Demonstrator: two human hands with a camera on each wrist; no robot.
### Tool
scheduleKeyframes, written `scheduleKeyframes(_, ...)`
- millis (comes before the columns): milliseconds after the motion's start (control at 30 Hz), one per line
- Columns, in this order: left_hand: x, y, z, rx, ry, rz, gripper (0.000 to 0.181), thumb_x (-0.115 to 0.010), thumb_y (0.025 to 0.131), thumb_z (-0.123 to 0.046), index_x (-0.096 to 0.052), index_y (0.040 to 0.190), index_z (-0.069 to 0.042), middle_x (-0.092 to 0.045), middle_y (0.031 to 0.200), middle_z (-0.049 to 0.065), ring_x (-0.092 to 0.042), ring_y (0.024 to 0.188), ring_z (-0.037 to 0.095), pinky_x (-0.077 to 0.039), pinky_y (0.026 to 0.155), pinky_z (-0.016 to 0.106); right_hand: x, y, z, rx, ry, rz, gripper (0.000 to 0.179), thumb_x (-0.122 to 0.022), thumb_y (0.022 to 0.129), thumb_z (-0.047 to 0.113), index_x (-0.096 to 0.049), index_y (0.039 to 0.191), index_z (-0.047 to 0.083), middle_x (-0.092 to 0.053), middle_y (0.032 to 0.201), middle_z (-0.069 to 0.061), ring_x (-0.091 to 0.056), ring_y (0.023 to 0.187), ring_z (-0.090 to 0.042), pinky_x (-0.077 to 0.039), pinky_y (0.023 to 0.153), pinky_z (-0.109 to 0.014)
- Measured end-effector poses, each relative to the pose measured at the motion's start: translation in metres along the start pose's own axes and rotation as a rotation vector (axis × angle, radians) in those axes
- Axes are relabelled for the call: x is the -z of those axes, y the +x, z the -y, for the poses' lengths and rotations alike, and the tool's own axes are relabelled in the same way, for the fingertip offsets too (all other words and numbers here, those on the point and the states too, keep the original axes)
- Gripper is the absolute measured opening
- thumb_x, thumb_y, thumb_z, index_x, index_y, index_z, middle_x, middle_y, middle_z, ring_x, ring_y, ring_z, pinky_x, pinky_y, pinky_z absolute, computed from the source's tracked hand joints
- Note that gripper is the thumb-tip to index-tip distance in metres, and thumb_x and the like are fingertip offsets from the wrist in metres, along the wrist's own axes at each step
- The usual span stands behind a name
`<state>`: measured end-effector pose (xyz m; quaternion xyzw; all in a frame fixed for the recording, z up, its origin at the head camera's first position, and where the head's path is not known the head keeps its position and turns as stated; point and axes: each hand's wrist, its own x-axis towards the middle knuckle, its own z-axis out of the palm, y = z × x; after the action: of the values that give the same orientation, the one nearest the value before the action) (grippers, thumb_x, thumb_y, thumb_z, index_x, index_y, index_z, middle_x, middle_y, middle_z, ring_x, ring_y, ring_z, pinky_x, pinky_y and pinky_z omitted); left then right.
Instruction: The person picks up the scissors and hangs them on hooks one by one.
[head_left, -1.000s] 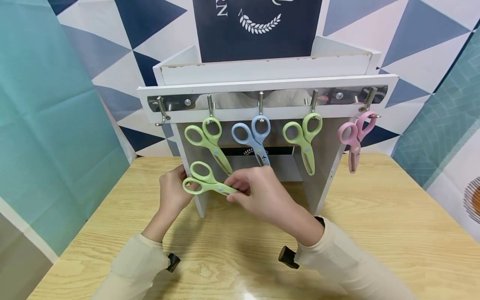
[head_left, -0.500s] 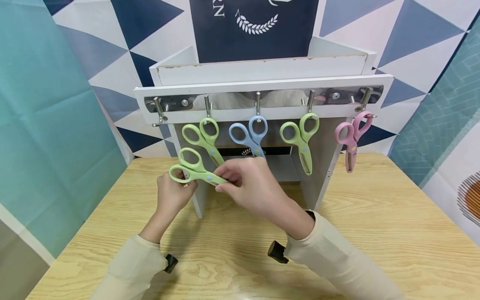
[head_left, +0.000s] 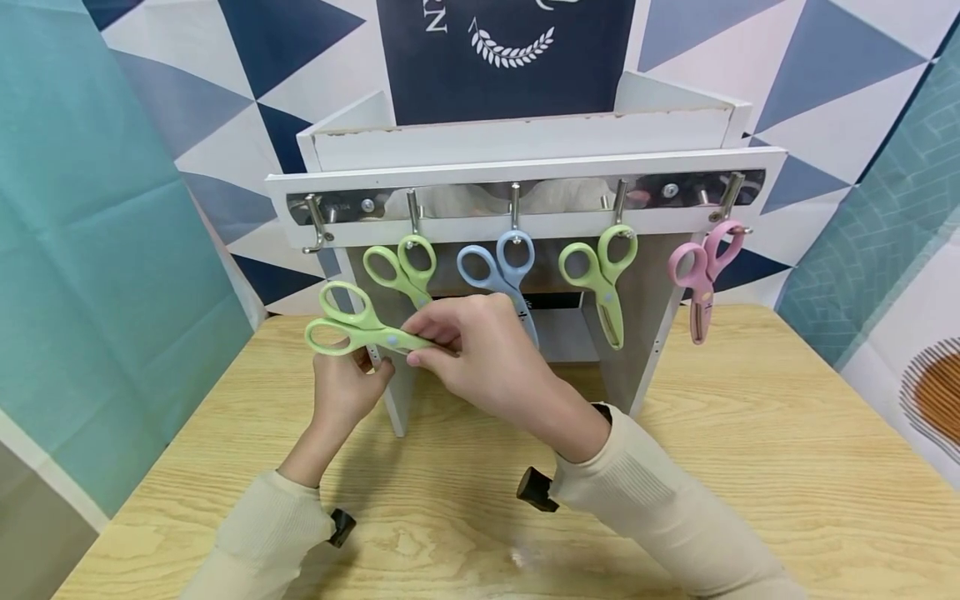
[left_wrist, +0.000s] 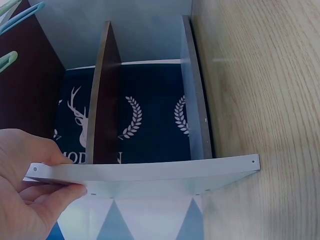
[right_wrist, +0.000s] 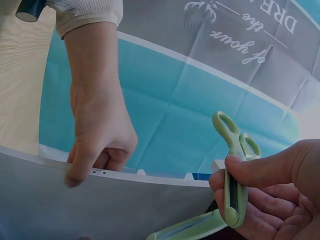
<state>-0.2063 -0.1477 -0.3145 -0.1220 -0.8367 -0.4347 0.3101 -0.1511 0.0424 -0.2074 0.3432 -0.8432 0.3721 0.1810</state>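
Note:
My right hand (head_left: pixel 487 358) pinches the blade end of a pair of green scissors (head_left: pixel 367 327), its handle loops pointing left. In the right wrist view, thumb and fingers clasp the blades of these green scissors (right_wrist: pixel 235 175). My left hand (head_left: pixel 347 387) grips the front edge of the white shelf unit's left side panel (head_left: pixel 395 408); the left wrist view shows thumb and fingers on either side of this panel (left_wrist: pixel 150 172). Along the hook rail (head_left: pixel 465 200) hang green scissors (head_left: pixel 401 271), blue scissors (head_left: pixel 501 271), another green pair (head_left: pixel 603 279) and pink scissors (head_left: pixel 703 271). The leftmost hook (head_left: pixel 317 225) holds nothing.
The white shelf unit (head_left: pixel 525 146) stands on a wooden table (head_left: pixel 675 467) against a triangle-patterned backdrop (head_left: pixel 300 50). A teal cloth (head_left: pixel 112 208) hangs at the left. A round orange-brown motif (head_left: pixel 937 387) shows at the right edge.
My right hand has moved left and upward with the green scissors, whose handles now lie below the leftmost hook. The left hand stays on the panel. The camera view shifts slightly.

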Motion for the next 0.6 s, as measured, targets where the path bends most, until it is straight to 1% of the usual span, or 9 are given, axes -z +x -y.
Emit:
scheduleKeyframes(67, 0.000, 0.000, 0.000, 0.000, 0.021, 0.001, 0.025, -0.063, 0.070, 0.009, -0.063, 0.094, 0.006, -0.063, 0.071, 0.015, -0.067, 0.073, 0.023, -0.059, 0.066, 0.031, 0.000, 0.002, 0.002, 0.002, 0.006, 0.000, 0.014, -0.076, 0.080, 0.011, -0.074, 0.094, 0.009, -0.075, 0.082, -0.001, -0.069, 0.070, -0.005, -0.053, 0.063, -0.011)
scheduleKeyframes(133, 0.000, 0.001, 0.000, 0.006, 0.058, 0.004, 0.018, -0.063, 0.070, 0.006, -0.065, 0.088, 0.004, -0.064, 0.067, 0.013, -0.068, 0.071, 0.022, -0.058, 0.065, 0.033, 0.000, 0.005, 0.004, 0.007, 0.005, -0.001, 0.014, -0.076, 0.080, 0.012, -0.075, 0.094, 0.009, -0.075, 0.082, -0.001, -0.069, 0.070, -0.005, -0.053, 0.063, -0.011)
scheduleKeyframes(233, -0.001, 0.000, 0.000, 0.030, 0.112, 0.011, 0.009, -0.064, 0.070, 0.002, -0.066, 0.079, 0.002, -0.067, 0.066, 0.012, -0.069, 0.069, 0.020, -0.058, 0.064, 0.033, -0.001, 0.008, 0.006, 0.019, 0.005, 0.001, 0.014, -0.076, 0.080, 0.012, -0.074, 0.094, 0.009, -0.076, 0.083, -0.001, -0.069, 0.071, -0.005, -0.053, 0.064, -0.011)
scheduleKeyframes(300, -0.001, 0.000, 0.001, 0.045, 0.128, 0.014, 0.007, -0.064, 0.070, 0.001, -0.065, 0.076, 0.002, -0.068, 0.066, 0.011, -0.069, 0.067, 0.019, -0.058, 0.063, 0.032, -0.002, 0.011, 0.007, 0.028, 0.005, 0.005, 0.014, -0.076, 0.080, 0.012, -0.074, 0.094, 0.010, -0.076, 0.084, -0.001, -0.070, 0.072, -0.005, -0.053, 0.065, -0.011)
scheduleKeyframes(467, -0.001, 0.000, 0.001, 0.069, 0.127, 0.034, 0.010, -0.063, 0.071, -0.001, -0.067, 0.080, 0.001, -0.070, 0.067, 0.012, -0.071, 0.070, 0.021, -0.061, 0.066, 0.036, -0.005, 0.018, 0.010, 0.023, 0.003, 0.019, 0.014, -0.074, 0.082, 0.012, -0.074, 0.095, 0.009, -0.076, 0.085, -0.001, -0.070, 0.073, -0.005, -0.053, 0.066, -0.011)
scheduleKeyframes(600, 0.000, 0.002, -0.001, 0.068, 0.131, 0.052, 0.010, -0.063, 0.072, -0.001, -0.067, 0.081, 0.002, -0.071, 0.069, 0.014, -0.073, 0.074, 0.026, -0.061, 0.068, 0.041, -0.005, 0.026, 0.013, 0.020, -0.007, 0.017, 0.014, -0.072, 0.083, 0.011, -0.073, 0.097, 0.007, -0.076, 0.086, -0.002, -0.071, 0.074, -0.007, -0.053, 0.067, -0.012)
